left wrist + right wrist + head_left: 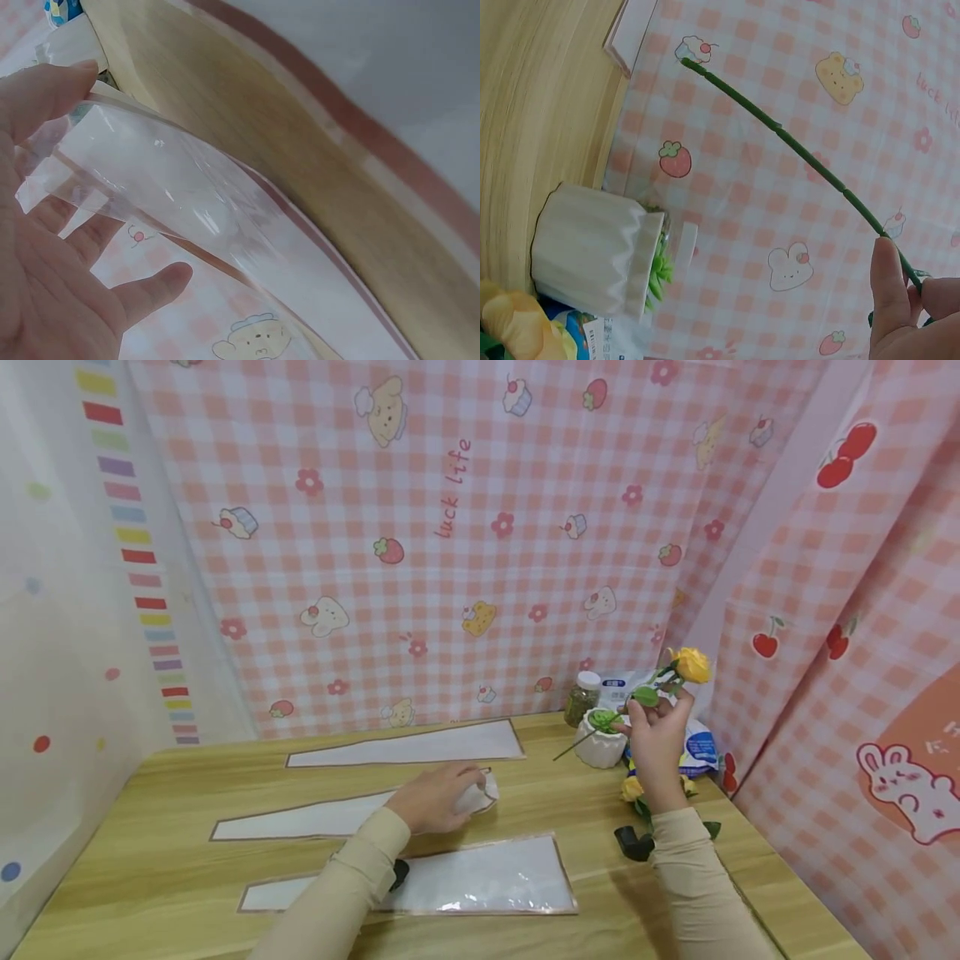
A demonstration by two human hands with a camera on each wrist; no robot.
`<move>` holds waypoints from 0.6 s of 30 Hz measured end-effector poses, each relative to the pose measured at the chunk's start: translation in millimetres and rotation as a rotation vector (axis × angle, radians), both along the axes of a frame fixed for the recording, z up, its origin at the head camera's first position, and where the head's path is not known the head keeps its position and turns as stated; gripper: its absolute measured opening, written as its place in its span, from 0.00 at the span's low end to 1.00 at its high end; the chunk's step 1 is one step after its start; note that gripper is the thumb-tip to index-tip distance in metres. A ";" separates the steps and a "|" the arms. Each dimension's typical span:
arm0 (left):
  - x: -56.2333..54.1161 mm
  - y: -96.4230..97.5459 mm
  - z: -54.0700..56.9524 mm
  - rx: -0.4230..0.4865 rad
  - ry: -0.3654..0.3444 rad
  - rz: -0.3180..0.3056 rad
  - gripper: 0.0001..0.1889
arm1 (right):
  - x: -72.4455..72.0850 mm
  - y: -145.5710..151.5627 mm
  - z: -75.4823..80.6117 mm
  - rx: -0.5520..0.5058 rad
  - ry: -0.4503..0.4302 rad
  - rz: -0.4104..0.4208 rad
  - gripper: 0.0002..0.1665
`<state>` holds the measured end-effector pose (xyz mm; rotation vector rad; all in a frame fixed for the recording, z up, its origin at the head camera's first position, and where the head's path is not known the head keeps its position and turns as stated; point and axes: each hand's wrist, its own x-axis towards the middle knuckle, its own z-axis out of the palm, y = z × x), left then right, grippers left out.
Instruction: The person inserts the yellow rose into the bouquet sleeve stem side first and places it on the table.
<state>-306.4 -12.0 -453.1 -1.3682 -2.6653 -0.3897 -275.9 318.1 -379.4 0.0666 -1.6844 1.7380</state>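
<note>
In the head view my left hand (438, 797) grips the wide end of the middle flower sleeve (322, 816), a long tapered white and clear plastic wrap with a brown border. That end bends up off the table. The left wrist view shows the clear film of the sleeve (172, 172) between the thumb and the spread fingers. Farther right, my right hand (658, 743) holds up a yellow rose (691, 665), its bloom above the hand. Thumb and fingertips pinch its thin green stem (810, 157), whose bare end points left past the white pot (600, 748).
Similar sleeves lie behind (420, 747) and in front (487, 881). A lidded jar (582, 697) and a blue-white bag (701, 747) stand near the pot with its green plant. More yellow roses (632, 789) and a black object (633, 843) lie by my right forearm.
</note>
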 end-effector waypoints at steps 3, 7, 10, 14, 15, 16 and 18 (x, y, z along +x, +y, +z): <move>-1.4 2.8 1.5 -0.007 0.001 0.000 0.24 | -0.2 -4.3 -1.2 -0.007 -0.008 0.014 0.28; -2.0 4.6 1.3 -0.024 0.008 0.006 0.23 | -1.5 -11.8 -4.9 -0.029 -0.031 0.025 0.28; -1.6 6.8 2.0 -0.025 0.016 0.002 0.23 | -2.0 -16.5 -7.6 -0.056 -0.042 0.040 0.27; 0.0 8.5 4.2 -0.032 0.004 0.010 0.23 | -2.3 -23.5 -10.2 -0.067 -0.063 0.052 0.26; 0.5 8.5 4.7 -0.029 0.002 0.012 0.23 | -2.6 -25.4 -10.7 -0.069 -0.067 0.056 0.26; 0.8 8.4 5.1 -0.032 -0.002 0.016 0.23 | -2.9 -27.6 -11.3 -0.069 -0.074 0.063 0.26; 1.2 8.1 5.3 -0.033 -0.008 0.019 0.23 | -3.8 -32.0 -13.0 -0.066 -0.087 0.074 0.26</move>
